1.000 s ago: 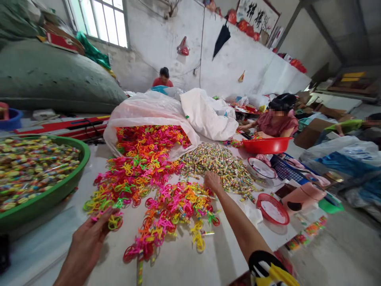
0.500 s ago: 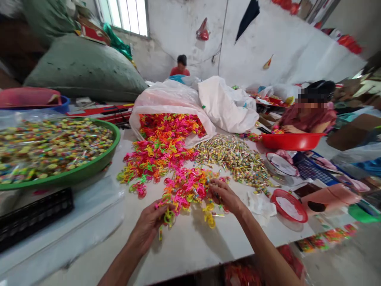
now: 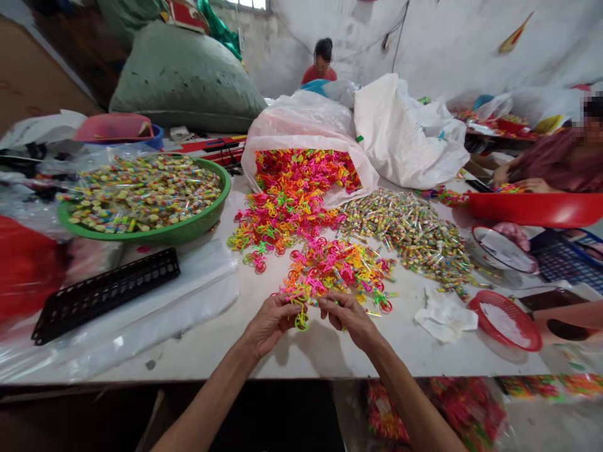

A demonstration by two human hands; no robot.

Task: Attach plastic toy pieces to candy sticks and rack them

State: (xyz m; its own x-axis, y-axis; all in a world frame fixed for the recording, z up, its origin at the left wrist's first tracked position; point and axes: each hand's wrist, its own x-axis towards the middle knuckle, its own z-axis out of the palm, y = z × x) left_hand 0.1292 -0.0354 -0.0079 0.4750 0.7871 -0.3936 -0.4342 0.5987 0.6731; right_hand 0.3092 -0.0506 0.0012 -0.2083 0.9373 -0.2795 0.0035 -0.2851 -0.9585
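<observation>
My left hand (image 3: 272, 320) and my right hand (image 3: 347, 315) meet over the near edge of the white table (image 3: 292, 351). Between their fingertips hangs a small yellow-green plastic toy piece (image 3: 300, 319), pinched by my left fingers. My right fingers are closed on something I cannot make out. Just beyond them lies a heap of neon pink, orange and yellow plastic pieces (image 3: 330, 270), spilling from a clear plastic bag (image 3: 301, 125). To its right spreads a pile of small wrapped candy tubes (image 3: 414, 232).
A green basin (image 3: 198, 227) of wrapped sweets and a black plastic rack (image 3: 106, 292) lie left. A red basket (image 3: 506, 320), crumpled tissue (image 3: 445, 317) and a red basin (image 3: 537, 210) are on the right, where another person (image 3: 560, 160) works. A third person (image 3: 321, 59) sits at the back.
My right hand has drawn back from the candy pile and my left hand has come in from the left; both now meet at the near edge. The view has tilted down.
</observation>
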